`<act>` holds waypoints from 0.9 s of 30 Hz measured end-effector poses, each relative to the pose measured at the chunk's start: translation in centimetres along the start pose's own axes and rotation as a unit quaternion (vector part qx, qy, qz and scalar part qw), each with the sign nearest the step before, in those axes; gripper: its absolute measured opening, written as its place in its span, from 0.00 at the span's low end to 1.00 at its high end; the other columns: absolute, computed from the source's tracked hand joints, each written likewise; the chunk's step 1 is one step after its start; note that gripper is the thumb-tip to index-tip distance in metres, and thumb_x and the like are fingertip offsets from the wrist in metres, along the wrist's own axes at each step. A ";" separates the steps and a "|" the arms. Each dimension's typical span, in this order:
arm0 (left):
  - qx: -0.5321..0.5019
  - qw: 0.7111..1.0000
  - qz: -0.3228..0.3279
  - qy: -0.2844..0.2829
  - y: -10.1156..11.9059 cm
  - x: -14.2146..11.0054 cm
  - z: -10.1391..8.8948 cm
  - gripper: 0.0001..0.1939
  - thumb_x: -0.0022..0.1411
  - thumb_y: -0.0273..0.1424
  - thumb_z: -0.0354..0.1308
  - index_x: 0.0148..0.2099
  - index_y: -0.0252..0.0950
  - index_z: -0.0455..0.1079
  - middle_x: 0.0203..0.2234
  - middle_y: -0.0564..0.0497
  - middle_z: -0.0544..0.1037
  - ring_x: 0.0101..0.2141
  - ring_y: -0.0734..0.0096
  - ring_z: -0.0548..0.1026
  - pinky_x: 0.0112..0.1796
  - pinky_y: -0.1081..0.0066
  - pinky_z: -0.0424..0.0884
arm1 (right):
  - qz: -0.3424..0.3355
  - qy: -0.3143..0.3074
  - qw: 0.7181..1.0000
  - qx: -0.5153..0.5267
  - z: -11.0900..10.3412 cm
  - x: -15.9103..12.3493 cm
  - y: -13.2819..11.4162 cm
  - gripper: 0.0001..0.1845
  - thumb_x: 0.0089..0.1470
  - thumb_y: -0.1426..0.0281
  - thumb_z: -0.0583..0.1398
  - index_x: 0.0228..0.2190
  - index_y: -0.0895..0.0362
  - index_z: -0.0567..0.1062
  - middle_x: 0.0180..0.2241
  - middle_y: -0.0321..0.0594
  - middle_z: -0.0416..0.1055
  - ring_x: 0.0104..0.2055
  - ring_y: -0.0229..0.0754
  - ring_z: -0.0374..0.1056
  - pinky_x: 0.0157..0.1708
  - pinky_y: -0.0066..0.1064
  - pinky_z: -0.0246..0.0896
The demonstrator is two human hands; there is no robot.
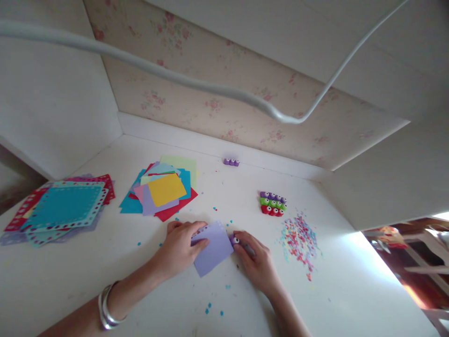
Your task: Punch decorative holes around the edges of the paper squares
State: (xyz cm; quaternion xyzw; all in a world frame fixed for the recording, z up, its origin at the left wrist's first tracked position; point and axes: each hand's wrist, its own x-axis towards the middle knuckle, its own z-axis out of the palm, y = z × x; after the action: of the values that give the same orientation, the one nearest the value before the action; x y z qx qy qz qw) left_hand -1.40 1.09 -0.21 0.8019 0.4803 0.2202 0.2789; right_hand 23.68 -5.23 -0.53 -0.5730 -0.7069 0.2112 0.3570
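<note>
A lilac paper sheet [213,255] with small holes punched along its far left edges is gripped at its left side by my left hand [182,245], thumb on top. My right hand [254,260] closes around a small purple craft punch [234,240] with a white round button, set at the sheet's right edge. Whether the sheet sits inside its slot cannot be made out. Past the hands lies a pile of uncut coloured paper [166,189], yellow on top. At far left is a stack of sheets with punched borders [70,206].
Rows of purple, green and red punches [272,203] stand at the right, with more purple punches [231,162] by the back wall. A heap of paper confetti [300,241] lies at the right. Loose blue bits [209,306] dot the white table [157,299]. A white cable [196,84] crosses above.
</note>
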 end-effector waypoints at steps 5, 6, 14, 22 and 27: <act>-0.003 1.000 0.004 -0.014 0.1 0.0 -0.1 0.16 0.62 0.36 0.62 0.52 0.43 0.71 0.43 0.49 0.81 0.44 0.57 0.77 0.51 0.55 0.60 | 0.016 0.014 1.000 0.020 0.4 0.0 0.1 0.09 0.62 0.68 0.59 0.45 0.50 0.74 0.48 0.41 0.76 0.49 0.45 0.73 0.50 0.35 0.70; -0.004 1.000 0.006 -0.017 0.2 0.0 -0.2 0.16 0.61 0.35 0.62 0.52 0.43 0.72 0.43 0.49 0.81 0.44 0.58 0.77 0.51 0.55 0.60 | 0.016 0.011 1.000 0.021 0.5 0.1 0.0 0.09 0.62 0.68 0.59 0.45 0.50 0.74 0.48 0.41 0.76 0.49 0.45 0.73 0.50 0.35 0.69; -0.018 0.999 -0.005 -0.026 0.3 0.1 -0.3 0.16 0.61 0.34 0.62 0.52 0.43 0.72 0.44 0.49 0.81 0.46 0.57 0.77 0.52 0.54 0.59 | 0.014 0.018 0.999 0.035 0.9 0.6 0.1 0.09 0.61 0.69 0.60 0.44 0.50 0.73 0.48 0.40 0.75 0.50 0.43 0.72 0.50 0.35 0.68; -0.037 0.999 -0.024 -0.031 0.4 0.3 -0.3 0.15 0.60 0.34 0.62 0.50 0.44 0.73 0.42 0.51 0.82 0.44 0.59 0.77 0.53 0.54 0.57 | 0.011 0.022 0.999 0.040 0.9 0.5 -0.1 0.08 0.61 0.68 0.61 0.43 0.51 0.74 0.47 0.41 0.76 0.48 0.43 0.73 0.47 0.33 0.70; -0.035 0.998 -0.035 -0.039 0.4 0.3 -0.4 0.15 0.60 0.35 0.62 0.50 0.44 0.73 0.41 0.51 0.82 0.43 0.58 0.77 0.52 0.53 0.57 | 0.018 0.029 0.998 0.049 0.9 0.5 0.0 0.08 0.60 0.67 0.61 0.43 0.51 0.74 0.46 0.41 0.76 0.47 0.43 0.74 0.45 0.33 0.71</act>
State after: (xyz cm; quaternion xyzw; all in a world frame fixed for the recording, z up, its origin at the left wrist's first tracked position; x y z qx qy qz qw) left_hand -1.23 1.33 0.39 0.7823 0.4891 0.1951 0.3327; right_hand 22.98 -4.64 -1.04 -0.5735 -0.6746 0.2351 0.4009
